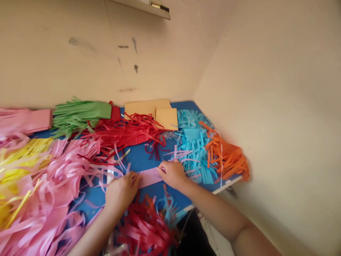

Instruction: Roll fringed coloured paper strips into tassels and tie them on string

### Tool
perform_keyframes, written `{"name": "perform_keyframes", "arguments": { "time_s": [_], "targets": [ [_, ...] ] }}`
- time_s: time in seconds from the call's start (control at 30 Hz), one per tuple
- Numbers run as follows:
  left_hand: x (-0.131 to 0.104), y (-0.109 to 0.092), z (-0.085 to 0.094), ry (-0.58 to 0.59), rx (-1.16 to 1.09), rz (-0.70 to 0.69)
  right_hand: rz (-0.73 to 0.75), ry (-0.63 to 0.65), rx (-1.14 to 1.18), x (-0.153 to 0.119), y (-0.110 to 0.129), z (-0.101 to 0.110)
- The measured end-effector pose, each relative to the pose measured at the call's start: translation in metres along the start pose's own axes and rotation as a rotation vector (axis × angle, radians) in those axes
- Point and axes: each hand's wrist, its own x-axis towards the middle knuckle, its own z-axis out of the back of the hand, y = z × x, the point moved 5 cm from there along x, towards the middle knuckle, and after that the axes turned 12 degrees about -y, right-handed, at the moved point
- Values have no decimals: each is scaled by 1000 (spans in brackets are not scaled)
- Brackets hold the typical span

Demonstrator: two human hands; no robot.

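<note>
Between my two hands stretches a pale purple paper fringe [149, 177], its uncut band flat in the middle and cut strips trailing out at both sides. My left hand [123, 188] pinches the band's left end, thumb against curled fingers. At the opposite end, my right hand [172, 173] grips the band the same way. Just beneath the band, toward me, lies a heap of red paper fringe [146, 224]. Light blue paper fringe [195, 153] sits beyond my right hand, and some purple strips reach over it.
Pink fringe [64, 167] and yellow fringe [16, 177] cover the left of the blue table [138, 156]. Green fringe [85, 110], red fringe [125, 129] and cream paper sheets [166, 119] lie along the back wall. Orange fringe [230, 160] hangs over the right edge. A shelf [149, 8] juts out above.
</note>
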Motion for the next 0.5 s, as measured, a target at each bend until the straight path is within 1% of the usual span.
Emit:
{"name": "perform_keyframes", "arguments": {
  "time_s": [0.4, 0.5],
  "targets": [
    [5, -1, 2, 41, 8, 24, 24, -46, -18, -2, -1, -4],
    [7, 0, 2, 50, 10, 19, 28, -45, -38, -1, 0, -1]
  ]
}}
